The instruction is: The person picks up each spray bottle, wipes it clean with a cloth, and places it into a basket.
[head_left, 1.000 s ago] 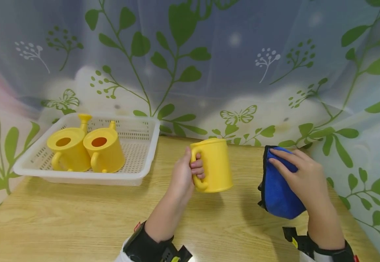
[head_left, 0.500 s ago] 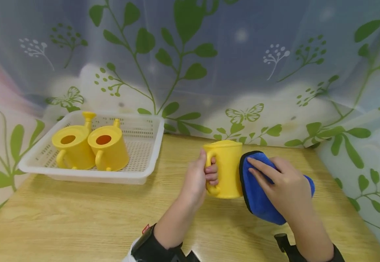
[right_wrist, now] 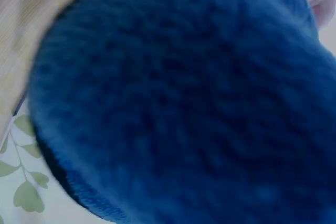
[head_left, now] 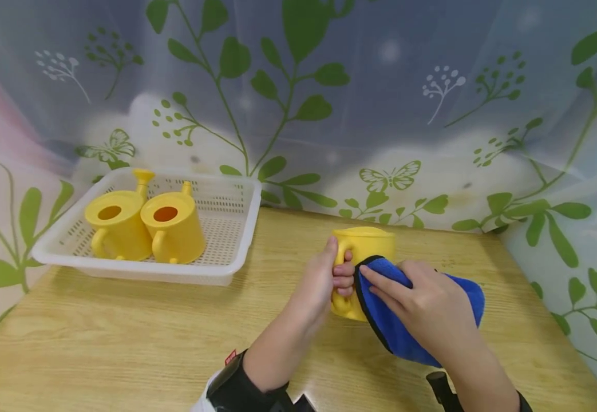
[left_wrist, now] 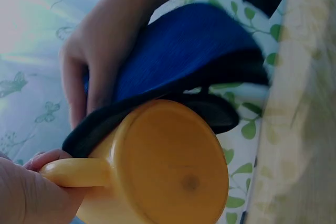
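Observation:
My left hand (head_left: 315, 292) grips the handle of a yellow watering can (head_left: 367, 243), raised above the wooden table. Its round base (left_wrist: 170, 166) shows in the left wrist view; no spout shows on it from here. In my right hand (head_left: 427, 312) is a blue cloth (head_left: 388, 326) with black edging, laid over the can's right side. Two fingers lie across the cloth near its edge, close to the left fingertips. The cloth (right_wrist: 173, 103) fills most of the right wrist view and hides the can there.
At the left of the table (head_left: 149, 337) stands a white plastic basket (head_left: 159, 274). Inside it are two yellow watering cans, one with a flared spout (head_left: 118, 226) and one with a plain spout (head_left: 177, 232). A leaf-patterned curtain (head_left: 391, 103) hangs behind.
My right hand has brought the cloth leftward from apart on the right onto the can's side. The left hand, still holding the can, has moved slightly right and lower in view.

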The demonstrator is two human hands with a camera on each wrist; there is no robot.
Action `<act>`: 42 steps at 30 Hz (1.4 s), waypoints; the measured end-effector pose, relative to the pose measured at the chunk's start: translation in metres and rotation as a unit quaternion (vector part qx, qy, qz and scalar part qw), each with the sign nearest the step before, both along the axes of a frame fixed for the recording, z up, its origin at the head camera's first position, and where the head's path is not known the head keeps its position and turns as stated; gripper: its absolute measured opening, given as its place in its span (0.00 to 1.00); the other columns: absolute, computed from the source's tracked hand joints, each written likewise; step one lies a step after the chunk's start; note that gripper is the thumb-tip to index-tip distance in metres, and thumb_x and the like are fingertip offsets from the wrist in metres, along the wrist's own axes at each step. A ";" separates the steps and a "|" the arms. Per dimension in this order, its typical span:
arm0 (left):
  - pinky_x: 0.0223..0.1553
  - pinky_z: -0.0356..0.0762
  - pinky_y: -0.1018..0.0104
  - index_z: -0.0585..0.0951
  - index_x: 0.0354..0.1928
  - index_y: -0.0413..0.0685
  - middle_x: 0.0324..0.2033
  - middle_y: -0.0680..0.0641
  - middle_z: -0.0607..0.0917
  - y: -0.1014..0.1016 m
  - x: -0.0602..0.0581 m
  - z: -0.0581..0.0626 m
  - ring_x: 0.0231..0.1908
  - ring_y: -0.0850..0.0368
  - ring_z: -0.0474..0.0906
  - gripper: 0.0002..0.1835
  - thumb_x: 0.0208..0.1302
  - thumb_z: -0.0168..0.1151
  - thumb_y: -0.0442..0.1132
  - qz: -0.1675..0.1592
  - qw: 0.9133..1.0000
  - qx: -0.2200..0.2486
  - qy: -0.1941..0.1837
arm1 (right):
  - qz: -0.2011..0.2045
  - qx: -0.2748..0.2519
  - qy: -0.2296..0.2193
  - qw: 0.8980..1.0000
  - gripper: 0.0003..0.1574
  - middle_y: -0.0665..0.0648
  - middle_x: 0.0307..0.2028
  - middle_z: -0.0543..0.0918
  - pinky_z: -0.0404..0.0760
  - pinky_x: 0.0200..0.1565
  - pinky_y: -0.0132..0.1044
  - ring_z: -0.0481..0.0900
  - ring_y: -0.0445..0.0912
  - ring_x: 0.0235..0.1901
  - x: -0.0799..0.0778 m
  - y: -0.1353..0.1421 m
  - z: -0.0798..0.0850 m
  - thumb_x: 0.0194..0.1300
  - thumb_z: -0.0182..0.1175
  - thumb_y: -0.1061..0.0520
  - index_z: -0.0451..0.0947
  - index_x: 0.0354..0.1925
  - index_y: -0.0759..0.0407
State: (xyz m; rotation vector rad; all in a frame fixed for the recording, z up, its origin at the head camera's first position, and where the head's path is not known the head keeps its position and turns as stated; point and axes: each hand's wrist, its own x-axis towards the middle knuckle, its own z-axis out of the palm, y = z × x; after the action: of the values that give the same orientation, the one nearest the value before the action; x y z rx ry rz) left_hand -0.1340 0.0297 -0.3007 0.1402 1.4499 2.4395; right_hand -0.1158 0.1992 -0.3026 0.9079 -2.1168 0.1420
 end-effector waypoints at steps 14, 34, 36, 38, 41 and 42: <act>0.18 0.52 0.77 0.63 0.27 0.48 0.15 0.57 0.56 -0.008 -0.001 0.005 0.15 0.66 0.50 0.20 0.74 0.28 0.50 -0.005 0.999 -0.026 0.023 | 0.051 0.037 -0.034 0.997 0.21 0.49 0.20 0.62 0.51 0.18 0.26 0.51 0.38 0.17 0.001 0.001 0.000 0.72 0.39 0.43 0.78 0.48 0.39; 0.17 0.50 0.77 0.63 0.25 0.49 0.13 0.58 0.55 -0.001 0.002 0.002 0.14 0.67 0.49 0.20 0.73 0.31 0.49 -0.036 0.999 -0.031 0.014 | 0.018 0.022 -0.029 0.999 0.22 0.51 0.22 0.64 0.55 0.18 0.28 0.53 0.39 0.18 -0.005 0.014 0.003 0.70 0.39 0.40 0.75 0.53 0.39; 0.17 0.50 0.77 0.63 0.26 0.49 0.14 0.58 0.55 -0.004 0.002 0.003 0.14 0.67 0.49 0.19 0.73 0.30 0.49 -0.033 0.999 -0.027 0.014 | 0.036 0.024 -0.013 0.999 0.22 0.51 0.22 0.64 0.55 0.18 0.27 0.53 0.40 0.18 -0.005 0.011 0.003 0.70 0.39 0.41 0.76 0.52 0.39; 0.16 0.50 0.77 0.63 0.26 0.49 0.14 0.58 0.55 -0.007 0.000 0.004 0.13 0.67 0.49 0.19 0.73 0.30 0.49 -0.029 0.999 -0.020 0.011 | 0.053 0.024 0.001 0.998 0.21 0.51 0.22 0.63 0.54 0.18 0.27 0.52 0.39 0.18 -0.004 0.008 0.003 0.71 0.39 0.42 0.77 0.51 0.40; 0.16 0.49 0.78 0.62 0.26 0.49 0.13 0.58 0.55 -0.011 -0.002 0.005 0.13 0.68 0.49 0.19 0.73 0.30 0.49 -0.024 1.000 -0.006 0.009 | 0.087 0.030 0.013 0.996 0.20 0.51 0.21 0.62 0.52 0.19 0.26 0.49 0.38 0.19 -0.004 0.003 0.004 0.71 0.40 0.45 0.78 0.49 0.41; 0.15 0.49 0.78 0.62 0.26 0.49 0.13 0.58 0.55 -0.012 -0.004 0.005 0.13 0.68 0.49 0.19 0.73 0.30 0.49 -0.019 1.000 -0.004 0.009 | 0.098 0.034 0.015 0.995 0.20 0.51 0.21 0.62 0.52 0.19 0.25 0.49 0.37 0.19 -0.003 0.001 0.004 0.72 0.40 0.45 0.79 0.48 0.41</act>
State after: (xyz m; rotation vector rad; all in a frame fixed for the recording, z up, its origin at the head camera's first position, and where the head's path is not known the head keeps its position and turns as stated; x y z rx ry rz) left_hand -0.1376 0.0177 -0.2953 0.1870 1.4500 2.4081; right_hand -0.1192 0.2004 -0.2985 1.1502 -2.0139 0.1565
